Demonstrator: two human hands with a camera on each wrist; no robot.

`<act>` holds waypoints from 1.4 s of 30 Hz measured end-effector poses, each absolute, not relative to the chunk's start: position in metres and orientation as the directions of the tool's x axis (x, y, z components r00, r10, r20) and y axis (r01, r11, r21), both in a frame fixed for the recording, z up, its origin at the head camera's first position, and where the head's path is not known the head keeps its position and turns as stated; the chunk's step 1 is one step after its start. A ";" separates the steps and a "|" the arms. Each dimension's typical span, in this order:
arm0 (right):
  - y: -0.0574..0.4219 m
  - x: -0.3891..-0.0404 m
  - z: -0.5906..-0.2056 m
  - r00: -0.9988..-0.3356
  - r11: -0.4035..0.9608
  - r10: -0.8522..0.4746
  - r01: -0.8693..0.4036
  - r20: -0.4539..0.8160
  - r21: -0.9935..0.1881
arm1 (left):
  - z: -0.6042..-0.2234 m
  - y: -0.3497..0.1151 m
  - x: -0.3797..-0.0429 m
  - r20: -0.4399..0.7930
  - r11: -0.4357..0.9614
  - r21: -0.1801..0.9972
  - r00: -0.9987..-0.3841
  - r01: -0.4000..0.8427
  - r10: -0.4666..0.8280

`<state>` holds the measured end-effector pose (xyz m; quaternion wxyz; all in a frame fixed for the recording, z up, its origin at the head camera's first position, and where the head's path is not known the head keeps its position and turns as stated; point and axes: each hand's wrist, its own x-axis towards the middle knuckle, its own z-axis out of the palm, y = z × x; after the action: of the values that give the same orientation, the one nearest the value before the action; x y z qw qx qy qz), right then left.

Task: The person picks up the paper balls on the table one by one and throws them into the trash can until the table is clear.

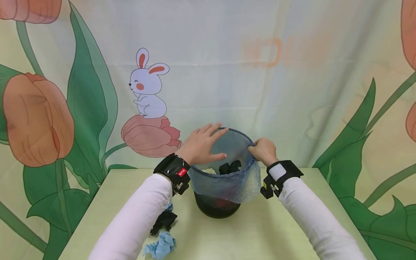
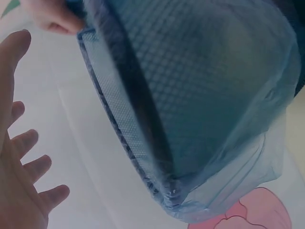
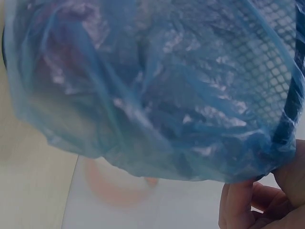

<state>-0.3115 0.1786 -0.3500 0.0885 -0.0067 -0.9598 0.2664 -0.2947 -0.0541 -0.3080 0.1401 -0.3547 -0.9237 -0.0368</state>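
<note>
A black mesh wastebasket stands upright on the table. A translucent blue trash bag lines it, its edge folded down over the outside of the rim. My right hand pinches the bag at the right side of the rim; in the right wrist view its curled fingers are at the bag's edge. Over the left side of the opening is my left hand, fingers spread and holding nothing. The left wrist view shows those fingers apart from the bag. Inside lie a black crumpled piece and a pale yellow one.
Left of the wastebasket, partly behind my left forearm, lie a black crumpled piece and a light blue crumpled piece. A bit of light blue shows beyond them. A printed curtain hangs behind the pale table.
</note>
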 end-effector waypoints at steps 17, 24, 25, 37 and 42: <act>0.179 -0.314 -0.350 -0.983 0.871 0.079 -0.012 0.165 -0.491 | -0.328 -0.059 -0.254 0.393 0.573 -0.198 -0.471 0.795 0.790; 0.179 -0.314 -0.350 -0.983 0.868 0.083 -0.009 0.163 -0.496 | -0.336 -0.065 -0.240 0.425 0.520 -0.228 -0.397 0.823 0.814; 0.179 -0.314 -0.350 -0.983 0.868 0.083 -0.008 0.162 -0.497 | -0.337 -0.067 -0.237 0.425 0.516 -0.226 -0.393 0.826 0.815; 0.178 -0.314 -0.349 -0.985 0.865 0.067 -0.024 0.162 -0.502 | -0.359 -0.089 -0.212 0.470 0.512 -0.180 -0.384 0.840 0.795; 0.177 -0.314 -0.350 -0.986 0.868 0.070 -0.015 0.153 -0.497 | -0.372 -0.103 -0.201 0.470 0.528 -0.153 -0.409 0.835 0.782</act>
<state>-0.3141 0.1770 -0.3500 0.0831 -0.0142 -0.9628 0.2568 -0.2010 -0.1030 -0.3715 0.2499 -0.4827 -0.8377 -0.0528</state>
